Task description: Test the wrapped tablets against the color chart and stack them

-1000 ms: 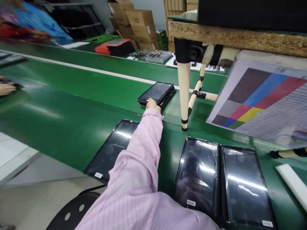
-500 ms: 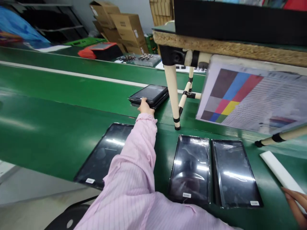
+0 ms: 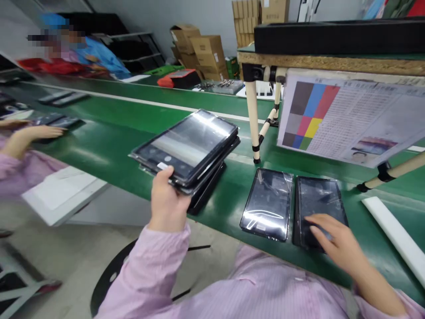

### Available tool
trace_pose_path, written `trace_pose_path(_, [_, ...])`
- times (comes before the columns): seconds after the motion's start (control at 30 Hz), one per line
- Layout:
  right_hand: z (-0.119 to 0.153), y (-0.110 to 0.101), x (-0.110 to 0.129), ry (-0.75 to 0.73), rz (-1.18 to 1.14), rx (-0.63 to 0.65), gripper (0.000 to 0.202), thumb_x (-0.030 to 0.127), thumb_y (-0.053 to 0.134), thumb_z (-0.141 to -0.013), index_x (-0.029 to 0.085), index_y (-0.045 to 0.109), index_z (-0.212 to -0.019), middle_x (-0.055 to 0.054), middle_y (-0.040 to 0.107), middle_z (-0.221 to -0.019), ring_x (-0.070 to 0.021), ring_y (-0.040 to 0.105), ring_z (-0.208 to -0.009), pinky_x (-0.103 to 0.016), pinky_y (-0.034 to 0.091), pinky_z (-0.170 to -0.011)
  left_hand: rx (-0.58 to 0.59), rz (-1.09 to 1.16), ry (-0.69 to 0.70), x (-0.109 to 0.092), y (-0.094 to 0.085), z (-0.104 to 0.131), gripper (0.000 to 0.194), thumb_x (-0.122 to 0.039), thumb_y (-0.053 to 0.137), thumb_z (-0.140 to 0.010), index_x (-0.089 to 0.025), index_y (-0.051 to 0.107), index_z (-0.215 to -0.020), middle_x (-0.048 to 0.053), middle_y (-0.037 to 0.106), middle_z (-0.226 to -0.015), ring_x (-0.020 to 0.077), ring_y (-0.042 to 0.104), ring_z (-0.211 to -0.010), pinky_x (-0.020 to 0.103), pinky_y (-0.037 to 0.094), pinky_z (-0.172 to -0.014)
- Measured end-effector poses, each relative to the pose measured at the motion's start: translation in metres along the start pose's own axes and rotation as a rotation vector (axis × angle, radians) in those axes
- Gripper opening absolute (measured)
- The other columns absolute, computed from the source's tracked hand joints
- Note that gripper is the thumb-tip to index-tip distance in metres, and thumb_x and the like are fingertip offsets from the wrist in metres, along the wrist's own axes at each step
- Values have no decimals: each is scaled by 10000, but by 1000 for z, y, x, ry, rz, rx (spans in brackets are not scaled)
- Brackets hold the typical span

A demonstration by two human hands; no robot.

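Green belt (image 3: 109, 146) — left hand (image 3: 168, 201) grips tablet stack (image 3: 189, 148) from below.

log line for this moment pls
left hand: grips stack of tablets, lifted off green belt | right hand: fingers on right tablet | middle tablet: flat, untouched

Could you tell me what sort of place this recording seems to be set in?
Most likely an electronics assembly or inspection line. A long green conveyor belt carries tablets, a colour test chart hangs at the station, and the left hand holds a stack of tablets while cardboard boxes are piled behind.
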State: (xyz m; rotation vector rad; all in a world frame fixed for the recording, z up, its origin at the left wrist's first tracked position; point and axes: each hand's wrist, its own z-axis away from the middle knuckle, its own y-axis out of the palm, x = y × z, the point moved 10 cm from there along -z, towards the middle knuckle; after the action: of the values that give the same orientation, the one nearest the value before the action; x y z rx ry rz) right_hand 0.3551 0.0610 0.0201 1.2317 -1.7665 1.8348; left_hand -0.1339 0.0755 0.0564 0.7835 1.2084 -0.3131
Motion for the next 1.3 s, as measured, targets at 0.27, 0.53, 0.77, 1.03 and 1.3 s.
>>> trace_pose_path(0.27, [-34, 121, 74, 270, -1312, 31, 1072, 790, 778, -790, 524, 213, -1662, -56, 524, -1613, -300, 679, -1309, -577, 623, -1043, 119, 10, -188, 74, -9, 163, 240, -352, 797, -718, -305, 677, -921, -52, 794, -1007, 196, 761, -1048, 294, 652, -896])
trace_pose_path(0.53, [-2, -8, -29, 321, -1004, -594, 823, 589, 848, -747, 365, 484, -1451, -38, 702, -1343, -260, 730, -1153, -438, 654, -949, 752, -87, -512, 198, 108, 295, 631, -587, 817, -833, -363, 475, -1314, 8, 725, -1354, 196, 729, -1219, 390, 619, -1006])
trace_pose_path(0.77, [-15, -64, -118, 440, -837, -406, 862, 693, 928, -564, 275, 659, -1268, -56, 801, -1045, -270, 784, -905, -397, 670, -720, 1211, -335, -577, 216, 129, 330, 548, -610, 929, -728, -189, 628, -908, 34, 739, -734, 185, 724, -593, 274, 554, -529])
trace_pose_path(1.03, [-6, -89, -150, 480, -480, -533, 798, 752, 850, -670, 230, 758, -1267, -122, 753, -1352, -377, 651, -1357, -613, 511, -1180, 840, -395, -196, 192, 147, 230, 453, -370, 705, -956, -245, 572, -1370, 126, 599, -1576, 262, 566, -1489, 461, 402, -1286])
trace_pose_path(1.3, [31, -83, -116, 450, -245, -578, 735, 839, 567, -927, 244, 787, -1300, -119, 692, -1495, -355, 584, -1466, -581, 376, -1308, 894, -434, -235, 224, 191, 244, 725, -401, 633, -1008, -266, 333, -1653, 127, 310, -1808, 295, 244, -1695, 509, 174, -1389])
